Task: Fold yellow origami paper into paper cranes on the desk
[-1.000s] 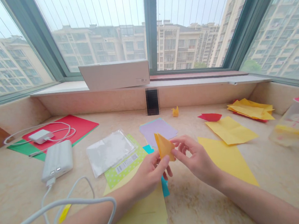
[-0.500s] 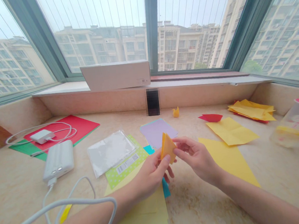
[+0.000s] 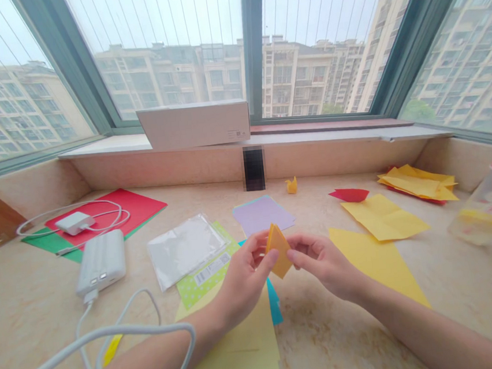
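A folded yellow origami paper [image 3: 281, 257], kite-shaped with its narrow tip up, is held above the counter between both hands. My left hand [image 3: 251, 265] pinches its left edge, the thumb lying on the front face. On the opposite edge my right hand [image 3: 323, 261] grips it between thumb and fingers. Beneath the hands lie pale yellow sheets [image 3: 239, 347] and a partly covered blue paper [image 3: 275, 302]. Just beyond them rests a lilac square sheet [image 3: 261, 213].
A small yellow origami figure [image 3: 291, 185] stands near the back wall. Yellow sheets [image 3: 383, 216] and a red folded paper [image 3: 349, 195] lie right, beside a clear plastic container [image 3: 487, 207]. At left are a power bank [image 3: 101, 262], a looping white cable [image 3: 142, 332] and a plastic sleeve [image 3: 186, 248].
The folded paper has turned to show its front face more squarely, and its lower point is now visible. My left fingers have moved up behind its left edge.
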Demonstrator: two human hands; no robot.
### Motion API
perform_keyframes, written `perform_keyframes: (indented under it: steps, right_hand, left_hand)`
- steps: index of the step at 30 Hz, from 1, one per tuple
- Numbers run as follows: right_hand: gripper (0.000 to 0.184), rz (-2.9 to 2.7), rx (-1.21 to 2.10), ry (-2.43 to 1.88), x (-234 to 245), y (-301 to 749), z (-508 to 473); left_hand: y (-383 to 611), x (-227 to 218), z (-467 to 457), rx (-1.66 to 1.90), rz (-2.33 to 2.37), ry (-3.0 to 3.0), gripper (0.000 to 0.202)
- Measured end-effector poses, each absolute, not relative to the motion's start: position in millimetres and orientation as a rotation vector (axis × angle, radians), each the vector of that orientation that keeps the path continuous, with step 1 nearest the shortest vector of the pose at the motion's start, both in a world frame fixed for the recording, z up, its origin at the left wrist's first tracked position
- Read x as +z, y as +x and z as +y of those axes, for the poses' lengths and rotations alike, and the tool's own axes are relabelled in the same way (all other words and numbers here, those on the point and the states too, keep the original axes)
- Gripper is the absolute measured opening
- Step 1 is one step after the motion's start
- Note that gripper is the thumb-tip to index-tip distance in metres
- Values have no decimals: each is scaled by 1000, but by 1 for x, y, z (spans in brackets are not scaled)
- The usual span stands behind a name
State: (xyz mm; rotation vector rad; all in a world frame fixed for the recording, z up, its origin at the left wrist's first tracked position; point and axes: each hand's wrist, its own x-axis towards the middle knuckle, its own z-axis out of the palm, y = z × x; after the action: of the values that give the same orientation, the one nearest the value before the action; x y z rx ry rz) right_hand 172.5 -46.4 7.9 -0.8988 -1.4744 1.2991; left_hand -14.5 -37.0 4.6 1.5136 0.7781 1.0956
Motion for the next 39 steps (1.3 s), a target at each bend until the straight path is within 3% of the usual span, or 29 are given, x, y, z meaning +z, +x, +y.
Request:
perform_keyframes:
  steps: [4, 8, 16, 23, 33, 39]
  right_hand:
    - [34, -1404, 1266, -861, 3, 170, -45]
    - [29, -1348, 1232, -829, 0, 170, -43]
    - [23, -1456, 1170, -879, -2, 172, -42]
    - [40, -1733, 1052, -861, -2, 173, -44]
    - [43, -1635, 1169, -901, 3, 174, -48]
    - [38, -1469, 1252, -874, 10, 177, -48]
  left_hand:
    - [-15, 4, -37, 1142, 803, 1374, 48]
    - [-15, 9, -40, 1113, 739, 1376, 29]
    - [-15, 10, -42, 1074, 665, 1517, 23]
    - [-17, 6, -35, 1134, 764, 1460, 26]
    - [-17, 8, -36, 1125, 738, 1412, 28]
    - [-16, 9, -36, 1125, 658, 1302, 40]
